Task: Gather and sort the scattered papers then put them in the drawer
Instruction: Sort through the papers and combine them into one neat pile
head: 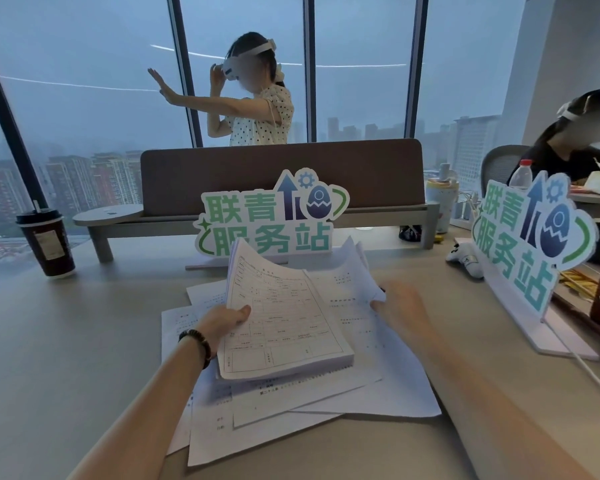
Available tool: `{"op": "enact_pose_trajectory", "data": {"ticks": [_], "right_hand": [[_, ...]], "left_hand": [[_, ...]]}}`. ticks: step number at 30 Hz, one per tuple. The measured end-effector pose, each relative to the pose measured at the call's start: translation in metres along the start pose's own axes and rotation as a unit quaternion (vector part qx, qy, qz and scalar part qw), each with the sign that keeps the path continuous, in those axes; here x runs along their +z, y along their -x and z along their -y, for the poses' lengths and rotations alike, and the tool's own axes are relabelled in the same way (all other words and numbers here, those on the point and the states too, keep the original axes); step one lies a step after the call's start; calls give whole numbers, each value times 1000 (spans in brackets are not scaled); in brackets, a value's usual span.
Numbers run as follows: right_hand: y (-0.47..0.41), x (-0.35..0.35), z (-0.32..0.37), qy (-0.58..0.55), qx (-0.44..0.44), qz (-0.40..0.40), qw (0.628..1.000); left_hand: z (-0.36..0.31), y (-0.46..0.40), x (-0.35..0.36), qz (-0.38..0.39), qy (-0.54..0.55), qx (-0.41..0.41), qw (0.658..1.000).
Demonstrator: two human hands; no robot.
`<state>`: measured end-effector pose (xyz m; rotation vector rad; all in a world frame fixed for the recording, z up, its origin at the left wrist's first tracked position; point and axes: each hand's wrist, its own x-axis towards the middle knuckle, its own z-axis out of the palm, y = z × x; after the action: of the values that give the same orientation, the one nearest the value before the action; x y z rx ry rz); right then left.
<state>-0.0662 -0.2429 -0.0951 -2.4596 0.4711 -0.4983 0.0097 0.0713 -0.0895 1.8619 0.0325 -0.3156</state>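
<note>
Desk [66, 341]; right hand's fingers [378, 304] behind papers [284, 320]

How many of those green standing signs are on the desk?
2: one sign stands at the desk's middle, behind the papers; the other sign stands at the right edge. None seem hidden.

Dim bluish daylight is coming through the windows [84, 64] (ceiling-light streaks are glaring on the glass), wide-angle distortion is bending the edges, and distant detail is blurring.
</note>
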Motion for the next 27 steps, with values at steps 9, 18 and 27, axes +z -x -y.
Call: {"op": "enact_pose_trajectory", "data": {"ticks": [9,18,27], "right_hand": [[1,-3,6,104,8,5,995],[-6,-12,0,-92,50,23,994],[-8,-27,-5,-238,181,132,945]], "left_hand": [[2,-4,1,-15,-20,-3,1000],[3,-4,1,-6,-8,2,1000],[6,-11,-8,9,-14,-2,1000]]}}
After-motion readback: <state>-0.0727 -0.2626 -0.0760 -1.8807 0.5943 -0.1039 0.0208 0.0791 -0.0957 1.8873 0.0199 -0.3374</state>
